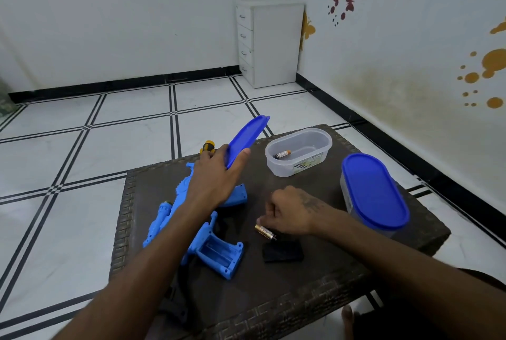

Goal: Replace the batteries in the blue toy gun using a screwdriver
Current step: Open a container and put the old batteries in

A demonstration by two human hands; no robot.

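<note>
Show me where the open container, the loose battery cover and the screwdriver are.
open container [315,160], head view, on its clear front wall.
battery cover [283,251], head view, on its flat black top.
screwdriver [207,146], head view, on its yellow-and-black handle.

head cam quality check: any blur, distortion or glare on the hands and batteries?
Head view: wide-angle bending curves the floor lines and walls; soft, even indoor light, no hard glare; slight motion blur on the right hand and the battery at its fingers; the left hand holding the blue lid reads sharper; dark cover lacks detail.
</note>
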